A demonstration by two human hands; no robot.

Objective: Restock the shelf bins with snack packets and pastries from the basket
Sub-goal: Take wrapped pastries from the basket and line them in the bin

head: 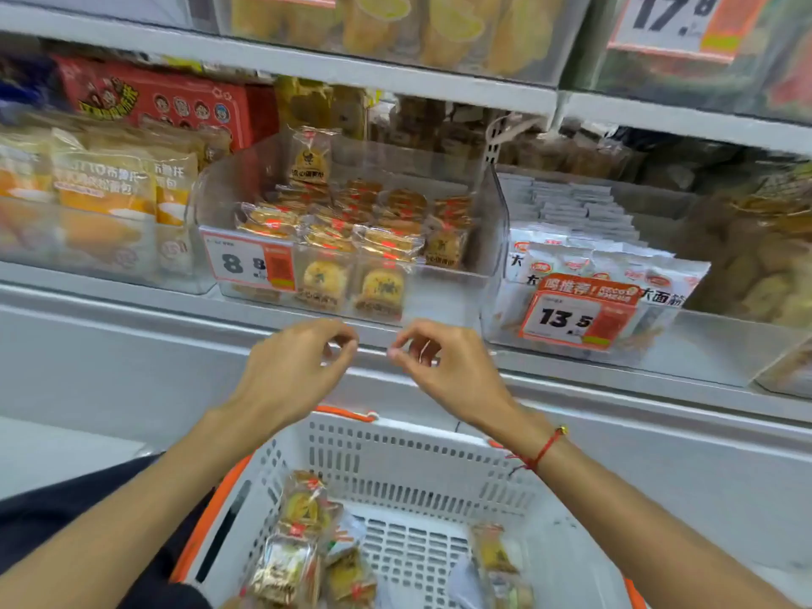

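A white basket [422, 459] with an orange rim sits low in front of me. Several wrapped pastry packets [303, 520] lie in it, more on the left than on the right. On the shelf above stands a clear bin [444, 283] part filled with the same pastry packets [378, 248], its right front corner bare. My left hand [299, 367] and my right hand [444, 367] hover side by side just below the bin's front. Their fingers are loosely curled and I see nothing in either.
A bin of orange bread packets [105, 200] stands to the left, and a bin of white snack bags [606, 265] with a 13.5 price tag to the right. A red carton [154, 98] sits behind. The shelf lip [175, 309] runs across, with another shelf overhead.
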